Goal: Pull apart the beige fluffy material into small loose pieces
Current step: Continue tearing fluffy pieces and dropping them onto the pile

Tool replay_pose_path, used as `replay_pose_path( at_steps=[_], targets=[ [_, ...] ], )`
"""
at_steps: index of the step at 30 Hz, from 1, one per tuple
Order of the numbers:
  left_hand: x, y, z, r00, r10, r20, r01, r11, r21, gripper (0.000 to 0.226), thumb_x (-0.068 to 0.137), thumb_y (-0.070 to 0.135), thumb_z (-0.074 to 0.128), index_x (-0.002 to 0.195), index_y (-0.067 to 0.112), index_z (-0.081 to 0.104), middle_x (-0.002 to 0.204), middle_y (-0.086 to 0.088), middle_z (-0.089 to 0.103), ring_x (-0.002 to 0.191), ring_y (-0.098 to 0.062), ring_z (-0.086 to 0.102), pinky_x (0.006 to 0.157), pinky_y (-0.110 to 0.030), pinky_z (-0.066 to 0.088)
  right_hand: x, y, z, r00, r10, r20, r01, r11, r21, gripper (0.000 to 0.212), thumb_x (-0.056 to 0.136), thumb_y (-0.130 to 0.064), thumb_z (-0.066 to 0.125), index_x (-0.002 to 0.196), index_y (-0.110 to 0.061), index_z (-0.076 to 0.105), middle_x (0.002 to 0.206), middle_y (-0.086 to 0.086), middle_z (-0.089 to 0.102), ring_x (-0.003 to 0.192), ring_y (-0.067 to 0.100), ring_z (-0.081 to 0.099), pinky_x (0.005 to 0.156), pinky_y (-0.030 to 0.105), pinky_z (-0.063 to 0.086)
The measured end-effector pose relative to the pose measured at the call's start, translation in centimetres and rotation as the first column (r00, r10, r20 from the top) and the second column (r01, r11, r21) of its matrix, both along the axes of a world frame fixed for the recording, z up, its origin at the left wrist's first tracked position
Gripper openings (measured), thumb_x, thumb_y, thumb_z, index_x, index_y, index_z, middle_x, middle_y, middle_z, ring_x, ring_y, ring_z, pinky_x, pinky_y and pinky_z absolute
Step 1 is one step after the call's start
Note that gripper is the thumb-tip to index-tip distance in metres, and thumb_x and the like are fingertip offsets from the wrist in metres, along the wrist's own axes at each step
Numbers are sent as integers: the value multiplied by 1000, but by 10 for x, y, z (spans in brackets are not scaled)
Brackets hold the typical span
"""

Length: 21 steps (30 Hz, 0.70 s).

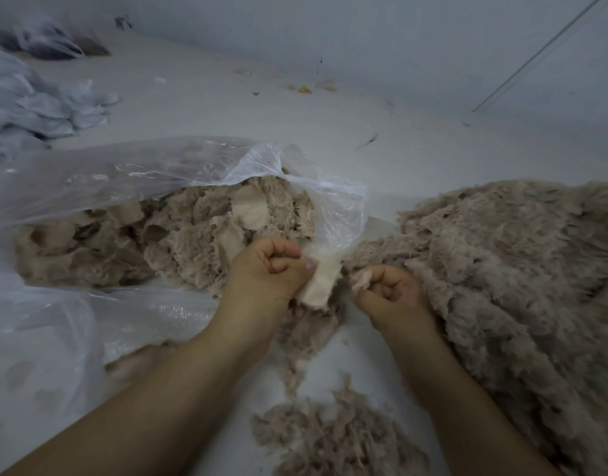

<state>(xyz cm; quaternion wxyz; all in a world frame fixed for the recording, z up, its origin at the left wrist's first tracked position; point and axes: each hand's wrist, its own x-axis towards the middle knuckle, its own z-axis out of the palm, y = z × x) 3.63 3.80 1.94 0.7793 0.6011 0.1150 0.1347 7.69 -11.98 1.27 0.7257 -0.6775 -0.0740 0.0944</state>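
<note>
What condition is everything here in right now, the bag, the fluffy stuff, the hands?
Clear plastic bag: lying open, holding untorn beige scraps.
Beige scraps: bunched inside the bag, still whole.
Left hand: fingers curled, gripping a fabric piece.
Right hand: fingers curled, pinching a fluff tuft.
Big fluff pile: loose, heaped at right.
Small fluff pile: loose, near the forearms.

A single head-worn, wide-angle view looks forward and steeply down from close above the work. Both forearms enter from the bottom edge and meet near the centre of the frame. The pale floor (330,108) rises to a wall (398,36) along the top, its lines bent by the lens.
</note>
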Motion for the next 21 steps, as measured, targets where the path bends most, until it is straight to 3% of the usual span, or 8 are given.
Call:
replay_pose_path(
  at_steps=[2, 6, 9, 11, 13, 17, 19, 21],
  targets=[
    [0, -1, -1, 1000, 18, -1, -18, 1000, 6, 5, 89, 5, 66, 85, 4, 62, 58, -10, 62, 42, -20, 57, 37, -25, 45, -3, 1, 0, 1000, -5, 11, 5, 1000, -6, 31, 86, 19, 53, 71, -8, 52, 48, -8, 43, 40, -1, 31, 41, 10, 27],
    [-1, -4, -1, 1000, -18, 6, 18, 999, 30, 15, 92, 10, 64, 78, 7, 68, 64, -19, 64, 45, -24, 60, 40, -27, 48, -2, -1, -2, 1000, 6, 23, -8, 998, 68, 23, 91, 6, 57, 79, -8, 43, 51, -6, 34, 41, 0, 26, 40, 11, 25],
    [-3, -8, 0, 999, -46, -2, 46, 996, 72, 16, 92, 12, 63, 78, 10, 70, 67, -15, 67, 52, -20, 62, 44, -24, 49, -2, -1, -4, 997, 40, 73, -45, 997, 56, 13, 88, 0, 63, 89, -2, 51, 54, -7, 51, 44, 0, 43, 44, 12, 36],
    [-2, -9, 1, 998, -63, 0, 62, 992, 111, 18, 94, 13, 61, 79, 12, 70, 70, -12, 69, 59, -21, 64, 50, -27, 52, -3, -1, -5, 990, 105, 94, -109, 993, 40, 21, 84, -9, 68, 98, 5, 62, 73, 10, 71, 63, 14, 63, 57, 23, 52],
    [-2, -10, 2, 996, -85, -10, 85, 989, 122, 21, 96, 16, 58, 79, 12, 69, 74, -16, 70, 63, -25, 64, 52, -32, 55, -4, -1, -5, 979, 159, 124, -160, 987, -5, 31, 82, -18, 65, 95, 11, 67, 86, 28, 70, 73, 25, 65, 67, 32, 54],
    [-3, -6, 5, 983, -182, -2, 181, 977, 114, 7, 88, 9, 68, 94, 9, 64, 75, -27, 68, 56, -34, 62, 46, -32, 52, -4, -1, -4, 983, 145, 117, -148, 989, 16, 20, 87, -11, 62, 82, 7, 68, 66, 6, 69, 59, 11, 64, 56, 19, 51],
    [-4, -4, 4, 990, -135, 36, 123, 965, 233, 19, 87, -1, 68, 89, 18, 65, 68, -22, 67, 51, -29, 62, 45, -29, 48, -3, -1, -6, 984, 101, 145, -97, 995, -31, 28, 90, -8, 62, 68, 7, 56, 50, -6, 50, 45, 3, 46, 47, 14, 39],
    [-3, 0, 6, 992, -71, 108, 36, 952, 303, 32, 87, -5, 65, 77, 25, 69, 63, -10, 68, 43, -20, 59, 39, -25, 44, 0, -1, -8, 983, 65, 172, -52, 995, -81, 36, 93, -7, 60, 67, 14, 47, 47, -11, 36, 42, 1, 31, 44, 13, 31]
  ],
)
